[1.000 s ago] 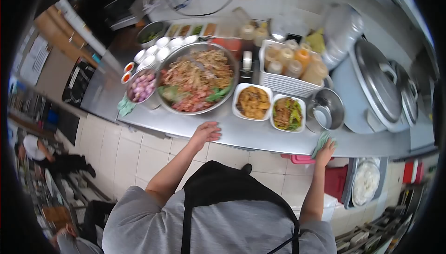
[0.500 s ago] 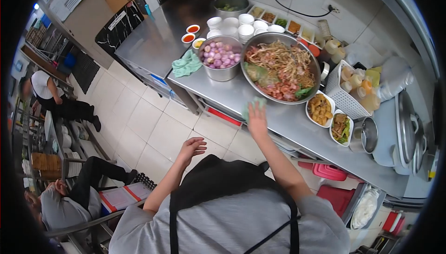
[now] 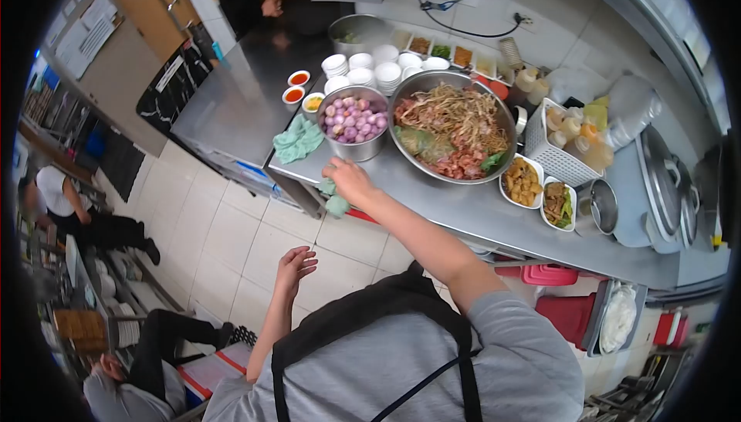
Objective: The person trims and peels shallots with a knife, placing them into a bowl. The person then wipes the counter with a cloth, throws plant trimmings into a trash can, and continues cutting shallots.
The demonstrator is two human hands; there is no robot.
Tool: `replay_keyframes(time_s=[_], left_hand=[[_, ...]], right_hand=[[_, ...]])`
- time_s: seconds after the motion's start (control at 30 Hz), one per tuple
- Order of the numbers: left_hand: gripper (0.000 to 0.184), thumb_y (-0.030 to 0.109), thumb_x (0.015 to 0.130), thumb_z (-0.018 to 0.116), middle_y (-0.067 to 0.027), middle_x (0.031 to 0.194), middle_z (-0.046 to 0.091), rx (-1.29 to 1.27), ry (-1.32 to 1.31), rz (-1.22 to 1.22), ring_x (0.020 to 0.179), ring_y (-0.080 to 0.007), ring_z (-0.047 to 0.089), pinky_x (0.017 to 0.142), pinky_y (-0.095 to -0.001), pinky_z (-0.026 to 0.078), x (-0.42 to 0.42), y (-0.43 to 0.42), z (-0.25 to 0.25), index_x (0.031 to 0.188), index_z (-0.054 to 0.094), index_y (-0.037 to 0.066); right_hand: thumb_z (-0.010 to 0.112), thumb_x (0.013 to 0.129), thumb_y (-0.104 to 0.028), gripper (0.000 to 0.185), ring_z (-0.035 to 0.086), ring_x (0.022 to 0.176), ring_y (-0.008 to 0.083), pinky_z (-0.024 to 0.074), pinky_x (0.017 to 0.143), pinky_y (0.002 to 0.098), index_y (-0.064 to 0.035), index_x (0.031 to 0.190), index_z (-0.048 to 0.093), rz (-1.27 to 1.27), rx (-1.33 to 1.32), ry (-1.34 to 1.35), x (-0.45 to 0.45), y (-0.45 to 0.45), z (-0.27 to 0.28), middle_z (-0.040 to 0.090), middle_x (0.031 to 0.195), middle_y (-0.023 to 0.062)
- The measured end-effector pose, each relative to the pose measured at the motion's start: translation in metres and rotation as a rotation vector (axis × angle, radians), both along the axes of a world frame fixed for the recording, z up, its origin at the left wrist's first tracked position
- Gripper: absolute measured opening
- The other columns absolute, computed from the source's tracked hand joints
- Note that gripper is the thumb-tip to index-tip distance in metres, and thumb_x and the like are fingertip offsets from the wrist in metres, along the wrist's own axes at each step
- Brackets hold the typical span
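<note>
Taking the right hand [image 3: 349, 183] as the clock's centre, two small sauce cups [image 3: 293, 94] at eleven hold red sauce. At seven, the left hand [image 3: 296, 265] hangs over the floor, its fingers loosely bent and apart, holding nothing. A crumpled cloth [image 3: 299, 140] lies at ten. A third cup [image 3: 312, 103], beside the red pair, holds something yellow and orange. The green cloth [image 3: 336, 205] is in the right hand, whose fingers curl around it at the front edge of the steel counter [image 3: 472, 207]. At twelve, a steel pot [image 3: 355, 149] is filled with purple onions [image 3: 353, 119]; behind it stand stacked white cups [image 3: 361, 76] and a second pot [image 3: 363, 43] with greenish contents. At one, small tubs [image 3: 440, 51] hold brown, green and orange ingredients. At two, a wide bowl [image 3: 415, 158] carries brown strands, reddish pieces and a green leaf. Toward three, one white dish [image 3: 519, 203] holds golden-brown chunks, and the next dish [image 3: 562, 227] browned pieces with green leaves. Slightly above three, a white basket [image 3: 551, 161] holds squeeze bottles [image 3: 575, 128], pale and orange. Just past three is a metal container [image 3: 593, 220]; its contents are too unclear to tell.
</note>
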State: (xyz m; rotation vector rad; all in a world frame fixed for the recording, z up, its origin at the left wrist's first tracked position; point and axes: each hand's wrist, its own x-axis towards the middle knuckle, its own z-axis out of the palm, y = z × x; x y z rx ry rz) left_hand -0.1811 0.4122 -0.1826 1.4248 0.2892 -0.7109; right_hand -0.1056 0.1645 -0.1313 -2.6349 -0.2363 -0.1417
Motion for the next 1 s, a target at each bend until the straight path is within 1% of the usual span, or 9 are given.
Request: replay_keyframes(time_s=[0.1, 0.17, 0.3, 0.37, 0.43, 0.57, 0.73, 0.9, 1.0], left_hand=[[0.026, 0.014, 0.083, 0.049, -0.0119, 0.093, 0.059, -0.031, -0.067, -0.089, 0.08, -0.0196, 0.059, 0.069, -0.0293, 0.049, 0.025, -0.035, 0.014, 0.104, 0.049, -0.001], [0.025, 0.014, 0.083, 0.049, -0.0114, 0.094, 0.059, -0.012, -0.166, -0.189, 0.081, -0.019, 0.059, 0.069, -0.0292, 0.048, 0.039, -0.063, 0.025, 0.104, 0.05, -0.001], [0.025, 0.015, 0.084, 0.05, -0.0108, 0.094, 0.06, -0.031, -0.347, -0.316, 0.082, -0.0176, 0.058, 0.07, -0.0281, 0.047, 0.063, -0.125, 0.056, 0.104, 0.051, 0.0], [0.025, 0.013, 0.083, 0.052, -0.0089, 0.094, 0.06, -0.002, -0.387, -0.35, 0.083, -0.0155, 0.058, 0.069, -0.0273, 0.047, 0.072, -0.158, 0.068, 0.104, 0.052, 0.0], [0.024, 0.01, 0.08, 0.054, -0.0094, 0.095, 0.06, 0.154, -0.772, -0.554, 0.084, -0.0153, 0.058, 0.069, -0.0272, 0.046, 0.081, -0.199, 0.079, 0.103, 0.054, 0.001], [0.027, 0.008, 0.074, 0.057, -0.012, 0.102, 0.056, 0.131, -1.373, -0.568, 0.094, -0.0285, 0.054, 0.08, -0.035, 0.043, 0.074, -0.294, 0.121, 0.101, 0.057, 0.005], [0.026, 0.012, 0.074, 0.056, -0.0066, 0.108, 0.054, 0.132, -1.732, -0.815, 0.105, -0.0269, 0.046, 0.086, -0.0379, 0.038, 0.077, -0.375, 0.114, 0.099, 0.059, 0.007], [0.022, 0.007, 0.071, 0.054, -0.0107, 0.099, 0.057, 0.204, -1.87, -0.875, 0.094, -0.0283, 0.051, 0.082, -0.0346, 0.041, 0.118, -0.39, 0.099, 0.093, 0.059, 0.004], [0.02, 0.01, 0.071, 0.056, -0.0101, 0.097, 0.059, 0.181, -1.734, -0.954, 0.095, -0.0273, 0.052, 0.083, -0.0346, 0.041, 0.146, -0.384, 0.096, 0.089, 0.061, 0.002]], right_hand=[[0.057, 0.065, -0.002, 0.039, 0.049, 0.1, 0.0284, 0.0429, 0.081, 0.0373, -0.0139, 0.102, 0.058, -0.047, -0.121, -0.052, -0.007, -0.037, 0.018, 0.049, 0.106, 0.0086], [0.057, 0.07, -0.006, 0.031, 0.052, 0.093, 0.0281, 0.0421, 0.081, 0.0354, -0.0092, 0.101, 0.058, 0.03, 0.136, -0.047, -0.031, -0.067, 0.065, 0.052, 0.106, 0.0097], [0.061, 0.073, -0.015, 0.017, 0.059, 0.074, 0.022, 0.045, 0.068, 0.0296, -0.0039, 0.086, 0.063, -0.348, 0.309, -0.109, -0.076, -0.182, 0.119, 0.061, 0.083, 0.0109], [0.06, 0.073, -0.013, 0.014, 0.059, 0.066, 0.0205, 0.0452, 0.062, 0.0291, -0.0029, 0.082, 0.063, -0.599, 0.293, -0.082, -0.088, -0.254, 0.103, 0.062, 0.074, 0.0107], [0.059, 0.072, -0.01, 0.011, 0.059, 0.066, 0.0213, 0.0452, 0.063, 0.029, -0.0017, 0.079, 0.063, -0.673, 0.185, -0.029, -0.094, -0.305, 0.079, 0.062, 0.073, 0.012], [0.058, 0.071, -0.008, 0.014, 0.06, 0.068, 0.0238, 0.0457, 0.064, 0.0303, -0.0019, 0.083, 0.062, -0.591, 0.228, 0.051, -0.08, -0.344, 0.017, 0.062, 0.074, 0.0136], [0.057, 0.07, -0.012, 0.019, 0.057, 0.079, 0.0321, 0.0456, 0.071, 0.0382, -0.0076, 0.088, 0.061, -0.629, 0.151, 0.138, -0.062, -0.334, 0.005, 0.06, 0.081, 0.0169], [0.058, 0.067, -0.011, 0.022, 0.058, 0.074, 0.0303, 0.0449, 0.067, 0.0379, -0.0034, 0.088, 0.056, -0.653, -0.018, 0.089, -0.068, -0.324, 0.02, 0.06, 0.077, 0.0134], [0.058, 0.066, -0.013, 0.02, 0.058, 0.076, 0.0302, 0.0439, 0.069, 0.039, -0.0048, 0.084, 0.054, -0.647, -0.187, -0.125, -0.069, -0.318, 0.035, 0.06, 0.078, 0.0129]])
